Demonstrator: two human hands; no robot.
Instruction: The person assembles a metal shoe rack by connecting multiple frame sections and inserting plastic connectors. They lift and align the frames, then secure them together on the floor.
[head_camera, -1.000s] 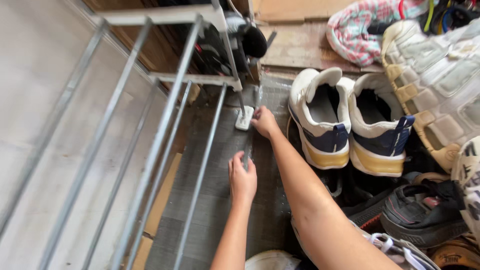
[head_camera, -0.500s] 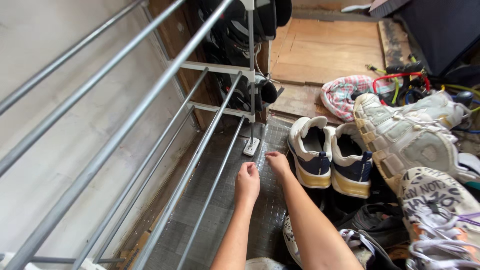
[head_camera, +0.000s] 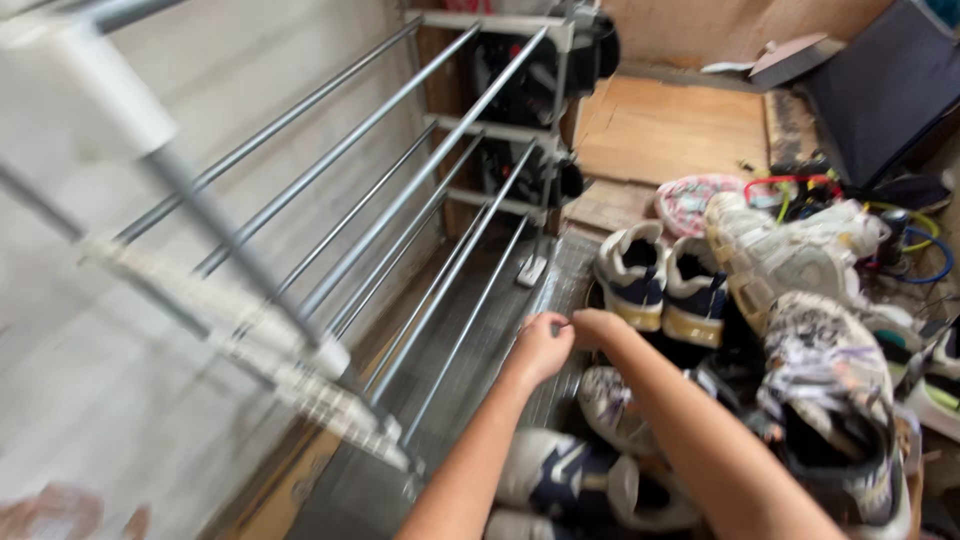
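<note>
Metal rack rail (head_camera: 470, 320) lengthwise, away from hands (head_camera: 545, 345).

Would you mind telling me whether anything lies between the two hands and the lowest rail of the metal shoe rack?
Nothing visible does. The left hand and right hand meet beside the lowest rail of the shoe rack. The white and navy sneakers lie on their far side, away from the rack.

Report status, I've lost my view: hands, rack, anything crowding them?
Left hand and right hand together, low by the grey metal tube shoe rack; grip unclear. White-and-navy sneakers close on the right; heaped shoes crowd the right forearm.
</note>
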